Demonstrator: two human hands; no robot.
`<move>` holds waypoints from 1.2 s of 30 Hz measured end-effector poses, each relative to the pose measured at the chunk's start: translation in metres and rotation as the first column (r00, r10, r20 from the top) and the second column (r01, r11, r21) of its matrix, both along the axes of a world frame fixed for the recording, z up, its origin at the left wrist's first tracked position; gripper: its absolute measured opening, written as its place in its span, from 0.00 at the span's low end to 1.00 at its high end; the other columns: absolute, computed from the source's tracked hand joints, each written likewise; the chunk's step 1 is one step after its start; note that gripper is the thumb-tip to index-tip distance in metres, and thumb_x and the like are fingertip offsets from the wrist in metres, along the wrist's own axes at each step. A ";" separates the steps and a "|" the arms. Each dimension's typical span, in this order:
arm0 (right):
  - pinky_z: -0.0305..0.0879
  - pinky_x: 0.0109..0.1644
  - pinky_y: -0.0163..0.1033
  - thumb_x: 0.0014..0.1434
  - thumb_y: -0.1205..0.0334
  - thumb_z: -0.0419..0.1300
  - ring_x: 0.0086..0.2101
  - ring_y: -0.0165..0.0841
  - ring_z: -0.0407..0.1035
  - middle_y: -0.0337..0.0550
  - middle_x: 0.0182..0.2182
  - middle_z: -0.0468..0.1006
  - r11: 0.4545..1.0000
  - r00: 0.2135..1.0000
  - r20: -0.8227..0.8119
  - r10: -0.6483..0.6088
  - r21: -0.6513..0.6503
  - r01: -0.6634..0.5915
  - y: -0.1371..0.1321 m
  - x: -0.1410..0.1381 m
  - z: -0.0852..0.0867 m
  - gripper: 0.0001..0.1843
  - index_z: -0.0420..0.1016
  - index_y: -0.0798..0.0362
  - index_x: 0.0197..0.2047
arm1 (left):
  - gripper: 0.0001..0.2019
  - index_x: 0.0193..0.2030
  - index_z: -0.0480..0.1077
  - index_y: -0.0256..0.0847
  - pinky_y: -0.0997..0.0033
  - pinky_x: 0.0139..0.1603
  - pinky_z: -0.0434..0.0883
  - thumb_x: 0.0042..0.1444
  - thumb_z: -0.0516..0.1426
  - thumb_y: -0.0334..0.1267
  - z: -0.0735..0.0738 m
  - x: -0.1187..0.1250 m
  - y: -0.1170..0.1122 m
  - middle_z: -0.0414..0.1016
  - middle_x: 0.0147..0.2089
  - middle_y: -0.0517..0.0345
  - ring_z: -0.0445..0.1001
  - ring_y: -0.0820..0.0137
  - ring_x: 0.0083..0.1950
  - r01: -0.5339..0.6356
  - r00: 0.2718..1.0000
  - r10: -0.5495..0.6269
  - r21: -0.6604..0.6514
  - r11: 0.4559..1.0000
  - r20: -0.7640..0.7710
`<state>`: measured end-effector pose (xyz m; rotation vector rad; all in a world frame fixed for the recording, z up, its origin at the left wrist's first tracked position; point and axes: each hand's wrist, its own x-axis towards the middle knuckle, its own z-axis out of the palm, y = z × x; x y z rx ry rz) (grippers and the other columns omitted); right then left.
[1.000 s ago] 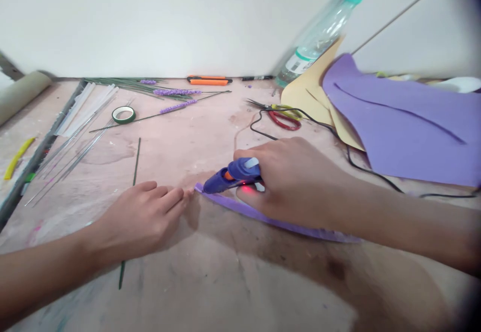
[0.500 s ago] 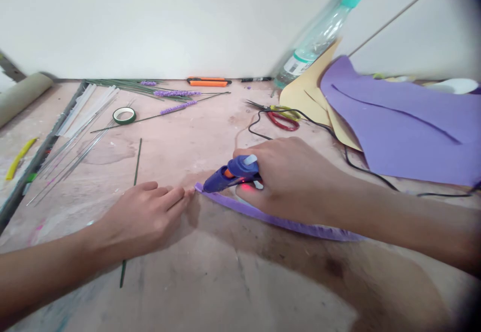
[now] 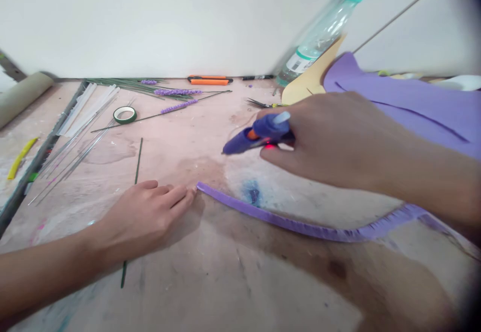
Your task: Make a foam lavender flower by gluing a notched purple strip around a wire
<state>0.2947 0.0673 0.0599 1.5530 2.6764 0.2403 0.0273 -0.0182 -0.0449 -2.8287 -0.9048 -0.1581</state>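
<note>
Fingers [image 3: 183, 200] bunched, our left hand [image 3: 148, 216] seems to steady the end of a fringed purple strip [image 3: 283, 222] on the surface [image 3: 210, 287], pinched or pressed we cannot tell, while our right hand [image 3: 330, 144] grips a blue glue gun [image 3: 259, 135] aloft, probably so its nozzle [image 3: 224, 152] clears the strip.

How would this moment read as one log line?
Left hand: at strip end | right hand: holds glue gun, apart from strip | strip: on table
</note>
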 end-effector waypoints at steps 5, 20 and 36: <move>0.54 0.39 0.43 0.62 0.70 0.54 0.41 0.41 0.70 0.53 0.41 0.77 0.999 0.999 0.009 0.035 -0.006 -0.035 0.041 0.021 -0.025 0.15 0.72 0.59 0.51 | 0.17 0.59 0.66 0.27 0.61 0.28 0.66 0.65 0.50 0.24 0.001 0.001 0.001 0.79 0.38 0.53 0.79 0.65 0.31 -0.010 1.000 0.011 0.032 0.999 -0.010; 0.62 0.45 0.46 0.63 0.56 0.58 0.41 0.41 0.68 0.51 0.41 0.76 0.856 0.912 -0.294 0.287 -0.348 -0.382 -0.032 -0.027 -0.068 0.10 0.72 0.55 0.41 | 0.09 0.42 0.72 0.39 0.64 0.30 0.65 0.67 0.51 0.33 0.023 -0.008 0.015 0.80 0.32 0.57 0.76 0.66 0.28 -0.161 0.969 0.114 0.209 0.965 0.220; 0.58 0.32 0.34 0.64 0.64 0.59 0.28 0.28 0.64 0.35 0.27 0.72 0.715 0.709 -0.677 -0.197 -0.594 -0.369 -0.019 -0.028 -0.067 0.05 0.69 0.53 0.34 | 0.12 0.26 0.64 0.43 0.70 0.25 0.57 0.61 0.52 0.39 0.040 -0.022 0.052 0.72 0.24 0.57 0.68 0.65 0.25 -0.640 0.690 0.722 -0.421 0.643 0.055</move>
